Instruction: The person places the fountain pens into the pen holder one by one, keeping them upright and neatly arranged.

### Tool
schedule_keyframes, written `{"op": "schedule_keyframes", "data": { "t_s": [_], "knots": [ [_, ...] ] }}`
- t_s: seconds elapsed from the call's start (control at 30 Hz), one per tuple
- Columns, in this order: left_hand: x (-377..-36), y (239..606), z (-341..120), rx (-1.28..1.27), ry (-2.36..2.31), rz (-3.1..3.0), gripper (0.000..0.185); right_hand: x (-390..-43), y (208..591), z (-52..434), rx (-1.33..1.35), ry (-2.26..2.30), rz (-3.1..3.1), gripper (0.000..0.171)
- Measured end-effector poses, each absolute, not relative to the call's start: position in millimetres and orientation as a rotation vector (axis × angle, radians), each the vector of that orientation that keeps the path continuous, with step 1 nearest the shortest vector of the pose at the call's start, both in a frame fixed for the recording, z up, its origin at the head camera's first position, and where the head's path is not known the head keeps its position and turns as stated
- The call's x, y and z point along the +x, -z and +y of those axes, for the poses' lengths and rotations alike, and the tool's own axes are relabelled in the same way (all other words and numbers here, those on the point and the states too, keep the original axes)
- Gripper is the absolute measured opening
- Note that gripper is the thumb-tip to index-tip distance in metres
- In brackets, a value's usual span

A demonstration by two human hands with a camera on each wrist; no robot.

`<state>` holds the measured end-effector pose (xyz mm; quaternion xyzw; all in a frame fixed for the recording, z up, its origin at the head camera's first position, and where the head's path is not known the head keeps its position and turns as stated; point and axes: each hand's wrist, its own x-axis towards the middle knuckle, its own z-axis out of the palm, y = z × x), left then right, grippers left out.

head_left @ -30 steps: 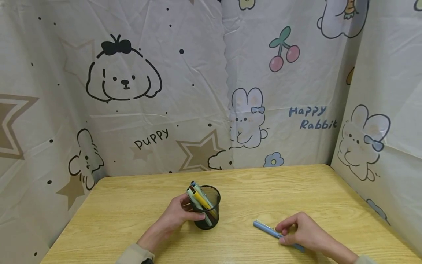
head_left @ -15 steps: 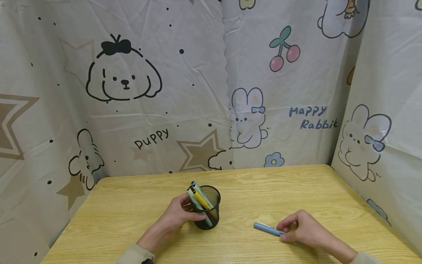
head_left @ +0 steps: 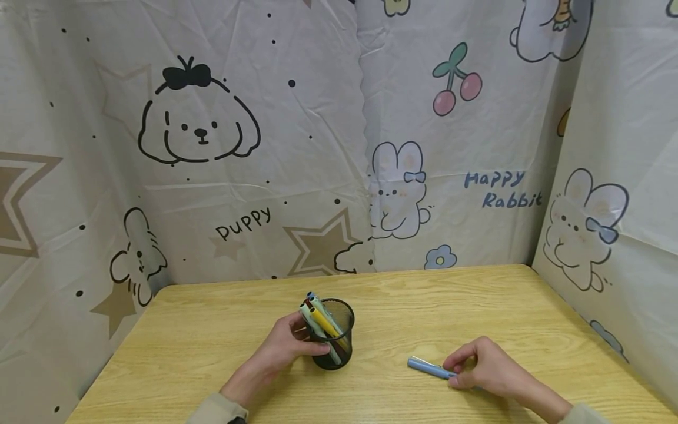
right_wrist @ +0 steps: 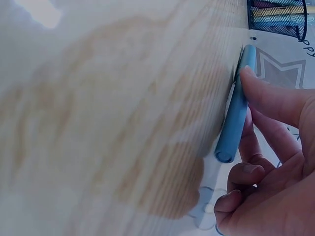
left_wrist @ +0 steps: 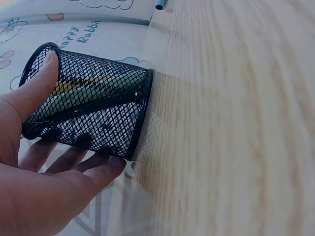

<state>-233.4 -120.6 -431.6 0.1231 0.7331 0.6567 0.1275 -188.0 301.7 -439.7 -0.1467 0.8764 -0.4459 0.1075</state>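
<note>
A black mesh pen holder (head_left: pixel 341 347) stands on the table, with several pens (head_left: pixel 320 321) in it, among them yellow, pale green and blue-ended ones. My left hand (head_left: pixel 283 344) grips the holder from its left side, thumb across the front and fingers behind; the left wrist view shows the thumb and fingers around the mesh (left_wrist: pixel 93 98). To the right of the holder, my right hand (head_left: pixel 489 368) pinches a blue pen (head_left: pixel 429 367) with a clip between thumb and fingers. In the right wrist view the blue pen (right_wrist: pixel 236 113) lies along the tabletop; whether it touches the wood I cannot tell.
The wood-grain table (head_left: pixel 238 312) has its far edge against a printed cloth curtain (head_left: pixel 318 118) with puppy and rabbit drawings. Cloth also closes off the left and right sides.
The blue pen has turned slightly to a flatter angle, and its near end has gone out of sight behind my right hand. My left hand and the pen holder have stayed put.
</note>
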Motion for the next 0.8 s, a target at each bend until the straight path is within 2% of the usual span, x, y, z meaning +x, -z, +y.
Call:
{"op": "schedule_keyframes", "data": {
  "t_s": [0.8],
  "knots": [
    [-234.4, 431.9, -120.8, 0.372, -1.922, 2.104, 0.069, -192.1, 436.7, 297.9, -0.430, 1.260, 2.587, 0.021]
  ]
}}
